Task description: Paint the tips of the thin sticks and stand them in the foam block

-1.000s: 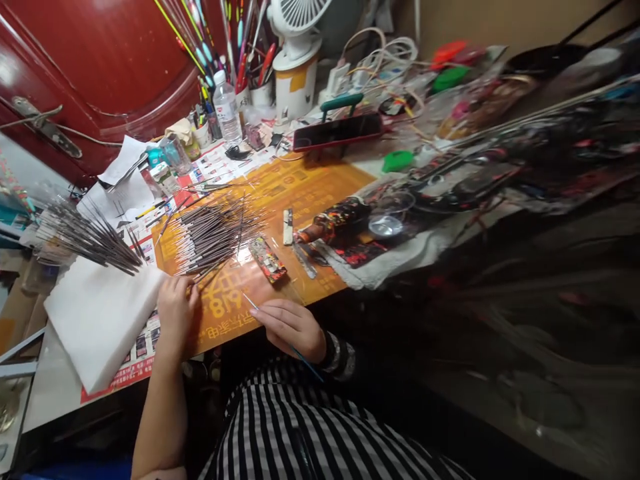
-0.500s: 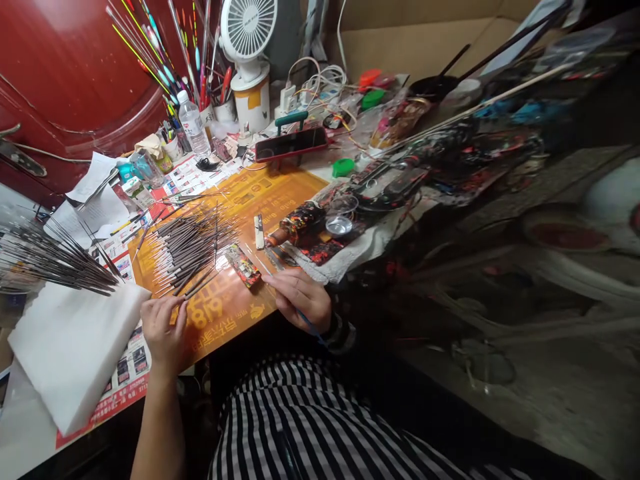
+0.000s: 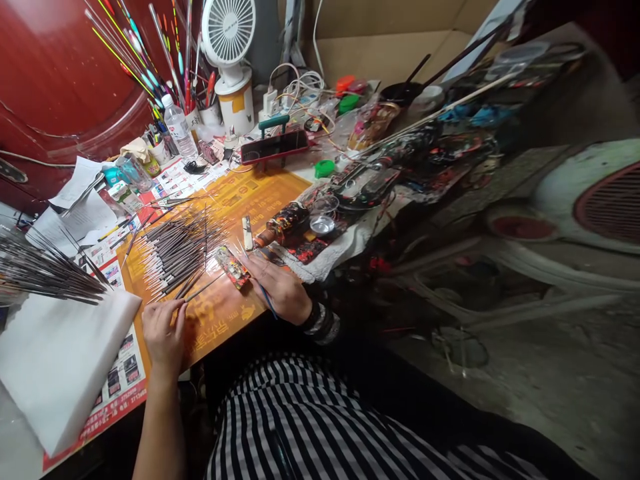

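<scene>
Near the table's front edge, my left hand (image 3: 165, 331) pinches the end of a thin dark stick (image 3: 203, 289), which points right toward a small paint-stained block (image 3: 233, 268). My right hand (image 3: 280, 287) is at the right end of this block, fingers closed around a thin blue-handled brush (image 3: 269, 301); the brush's tip is too small to make out. A pile of thin dark sticks (image 3: 175, 253) lies on the orange mat (image 3: 235, 317) beyond my left hand. A small pale-and-dark piece (image 3: 247, 233) lies behind the block.
White foam (image 3: 75, 353) with many dark rods (image 3: 45, 270) stuck in it is at the left. A phone (image 3: 275, 147), a bottle (image 3: 179, 127) and a fan (image 3: 229, 33) stand at the back. Paint-stained jars and tools (image 3: 370, 180) crowd the right side.
My right hand has moved left to the block with the brush. The stick in my left hand now points further right, toward the block. The whole view has shifted slightly.
</scene>
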`<state>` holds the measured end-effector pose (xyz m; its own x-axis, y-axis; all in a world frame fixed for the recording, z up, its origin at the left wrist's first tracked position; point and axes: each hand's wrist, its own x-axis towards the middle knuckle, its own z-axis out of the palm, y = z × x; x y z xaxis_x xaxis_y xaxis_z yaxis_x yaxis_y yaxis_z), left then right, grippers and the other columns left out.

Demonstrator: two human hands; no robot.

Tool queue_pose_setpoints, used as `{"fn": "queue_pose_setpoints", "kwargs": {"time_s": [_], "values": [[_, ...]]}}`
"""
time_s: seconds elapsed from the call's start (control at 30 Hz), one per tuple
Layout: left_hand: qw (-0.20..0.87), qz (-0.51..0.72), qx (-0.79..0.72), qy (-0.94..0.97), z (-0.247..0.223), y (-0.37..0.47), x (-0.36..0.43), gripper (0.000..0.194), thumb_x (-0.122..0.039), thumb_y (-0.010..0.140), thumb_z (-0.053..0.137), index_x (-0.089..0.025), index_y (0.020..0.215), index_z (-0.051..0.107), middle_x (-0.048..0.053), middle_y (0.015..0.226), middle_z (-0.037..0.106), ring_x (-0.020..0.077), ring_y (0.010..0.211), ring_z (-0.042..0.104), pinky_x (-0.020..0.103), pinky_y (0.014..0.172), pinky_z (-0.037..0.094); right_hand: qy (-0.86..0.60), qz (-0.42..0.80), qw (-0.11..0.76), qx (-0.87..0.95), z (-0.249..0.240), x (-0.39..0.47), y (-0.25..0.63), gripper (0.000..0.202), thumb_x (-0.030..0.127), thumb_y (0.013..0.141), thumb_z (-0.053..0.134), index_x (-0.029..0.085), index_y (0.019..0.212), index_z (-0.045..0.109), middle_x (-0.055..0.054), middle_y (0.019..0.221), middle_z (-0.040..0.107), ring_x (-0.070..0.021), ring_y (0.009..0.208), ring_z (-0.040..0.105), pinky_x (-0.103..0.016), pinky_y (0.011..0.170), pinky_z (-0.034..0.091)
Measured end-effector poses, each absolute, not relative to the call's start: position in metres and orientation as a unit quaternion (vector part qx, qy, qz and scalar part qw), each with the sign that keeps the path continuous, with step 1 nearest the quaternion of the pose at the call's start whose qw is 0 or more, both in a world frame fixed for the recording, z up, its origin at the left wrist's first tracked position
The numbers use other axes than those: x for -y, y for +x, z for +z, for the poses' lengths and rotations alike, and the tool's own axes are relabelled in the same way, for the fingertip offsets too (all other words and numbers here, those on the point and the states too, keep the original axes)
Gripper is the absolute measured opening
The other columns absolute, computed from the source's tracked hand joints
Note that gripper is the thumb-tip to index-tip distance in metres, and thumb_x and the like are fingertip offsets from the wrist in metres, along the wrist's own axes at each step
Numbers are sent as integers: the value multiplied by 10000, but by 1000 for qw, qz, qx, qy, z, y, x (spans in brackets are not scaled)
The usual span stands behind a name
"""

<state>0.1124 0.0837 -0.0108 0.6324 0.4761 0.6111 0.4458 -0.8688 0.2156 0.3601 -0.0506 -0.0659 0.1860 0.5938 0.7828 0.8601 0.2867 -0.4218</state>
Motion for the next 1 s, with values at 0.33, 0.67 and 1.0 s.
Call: {"fn": "queue_pose_setpoints", "kwargs": {"time_s": [0.33,0.67,1.0], "values": [[-9,356,-232,905,-14,105,-86,154,-189,905,664,-220,1051,703,43,923,735,177,819,619,338,807,480,-605,-145,485,614,-66,47,359,632,78,993,414,148,1592,223,-162,1482,512,-262,1388,500,-438,1135,504],[2,373,-222,901,-19,99,-89,181,-164,897,661,-216,1066,700,47,951,705,158,835,636,299,820,514,-607,-141,489,610,-66,47,359,623,80,997,394,158,1592,226,-160,1481,516,-256,1390,499,-440,1141,496],[-2,359,-232,904,-19,103,-87,149,-194,920,635,-215,1054,696,56,924,713,176,832,620,329,813,503,-555,-201,533,606,-70,63,368,568,82,962,479,160,1519,405,-136,1252,694,-230,1162,678,-391,980,607]]}}
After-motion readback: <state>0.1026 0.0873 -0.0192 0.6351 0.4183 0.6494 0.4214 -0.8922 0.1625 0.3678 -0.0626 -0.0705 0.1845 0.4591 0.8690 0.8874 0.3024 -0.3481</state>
